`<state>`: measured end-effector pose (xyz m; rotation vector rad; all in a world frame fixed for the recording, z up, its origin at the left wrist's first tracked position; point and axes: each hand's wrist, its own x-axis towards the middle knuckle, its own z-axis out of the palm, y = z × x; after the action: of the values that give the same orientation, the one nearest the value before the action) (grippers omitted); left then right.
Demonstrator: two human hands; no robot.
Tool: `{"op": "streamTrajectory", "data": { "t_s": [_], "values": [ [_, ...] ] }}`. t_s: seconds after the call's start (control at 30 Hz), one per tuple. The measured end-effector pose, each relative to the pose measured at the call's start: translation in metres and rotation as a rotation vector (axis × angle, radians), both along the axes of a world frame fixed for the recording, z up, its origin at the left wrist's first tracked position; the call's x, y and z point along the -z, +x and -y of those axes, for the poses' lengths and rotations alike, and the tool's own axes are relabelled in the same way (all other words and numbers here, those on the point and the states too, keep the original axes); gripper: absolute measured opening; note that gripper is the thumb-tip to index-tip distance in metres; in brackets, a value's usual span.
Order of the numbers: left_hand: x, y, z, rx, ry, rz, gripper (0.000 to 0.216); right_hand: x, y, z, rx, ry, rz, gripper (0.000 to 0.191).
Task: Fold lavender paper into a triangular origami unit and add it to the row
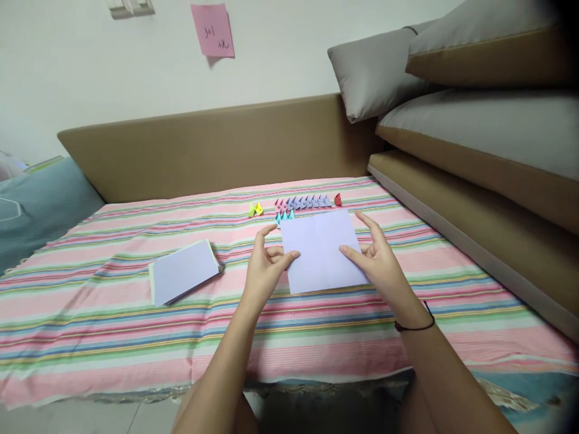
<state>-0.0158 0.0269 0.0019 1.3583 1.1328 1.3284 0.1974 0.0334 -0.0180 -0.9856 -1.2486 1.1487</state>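
Observation:
A flat sheet of pale lavender paper is held up over the striped cloth, with faint crease lines near its middle. My left hand pinches its left edge, thumb on top and fingers behind. At the right edge, my right hand grips it the same way, with the index finger stretched out past the paper. Just beyond the sheet stand small folded paper pieces: a row of purple ones, pink ones, turquoise ones, one red piece and yellow-green ones.
A stack of lavender paper lies to the left on the striped cloth. Grey and brown cushions are piled at the right. A brown backrest runs along the wall, below a pink sticky note. A blue-grey pillow is at far left.

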Motion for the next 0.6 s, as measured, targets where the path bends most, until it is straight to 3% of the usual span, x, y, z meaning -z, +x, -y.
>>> {"op": "streamTrajectory", "data": {
  "t_s": [0.2, 0.33, 0.43, 0.6],
  "values": [
    [0.0074, 0.0012, -0.0055, -0.087, 0.154, -0.14, 0.035, 0.0027, 0.0016, -0.0029, 0.084, 0.155, 0.182, 0.032],
    [0.0083, 0.0004, -0.0051, -0.146, 0.198, -0.187, 0.025, 0.0019, 0.0015, -0.0024, 0.094, 0.117, 0.165, 0.036],
    [0.0076, 0.0011, -0.004, -0.164, 0.24, -0.182, 0.02, 0.0004, 0.0007, -0.0016, 0.123, 0.165, 0.159, 0.026],
    [0.0087, 0.0027, -0.0062, -0.148, 0.136, -0.085, 0.02, -0.0011, -0.0021, -0.0012, 0.196, 0.164, 0.204, 0.019]
  ]
}}
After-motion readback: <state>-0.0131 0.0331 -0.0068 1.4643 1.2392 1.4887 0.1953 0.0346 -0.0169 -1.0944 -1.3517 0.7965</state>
